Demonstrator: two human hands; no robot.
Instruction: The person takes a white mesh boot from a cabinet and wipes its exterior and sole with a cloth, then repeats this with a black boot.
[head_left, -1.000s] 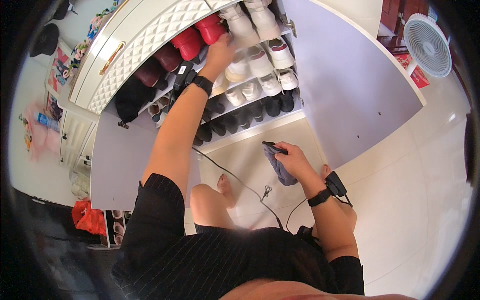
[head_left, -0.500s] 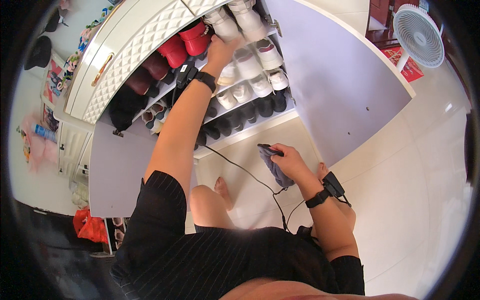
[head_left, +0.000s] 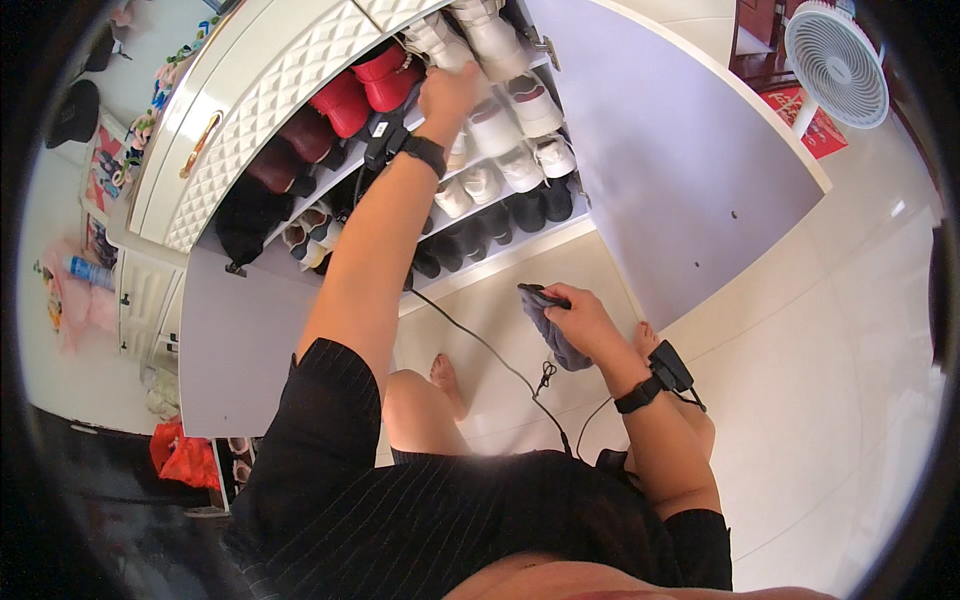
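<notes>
My left hand (head_left: 448,97) reaches into the open cabinet, closed around the near end of a white shoe (head_left: 436,42) on the upper shelf; its fingertips are partly blurred. Just left of it sit two red shoes (head_left: 388,77), and to its right stands another white shoe (head_left: 492,40). Low over the floor, my right hand (head_left: 580,318) pinches a dark grey cloth (head_left: 550,335) by its upper end, and the cloth hangs down in front of the fingers. Both wrists carry black straps with small boxes.
Lower shelves hold several white shoes (head_left: 520,168) and black shoes (head_left: 490,225). The right cabinet door (head_left: 690,170) stands wide open, as does the left door (head_left: 225,350). A black cable (head_left: 480,345) runs between my arms. A white fan (head_left: 838,65) stands at the far right.
My left hand has shifted slightly right along the upper shelf. The right hand and cloth are almost where they were, and the cable's loop has swung a little.
</notes>
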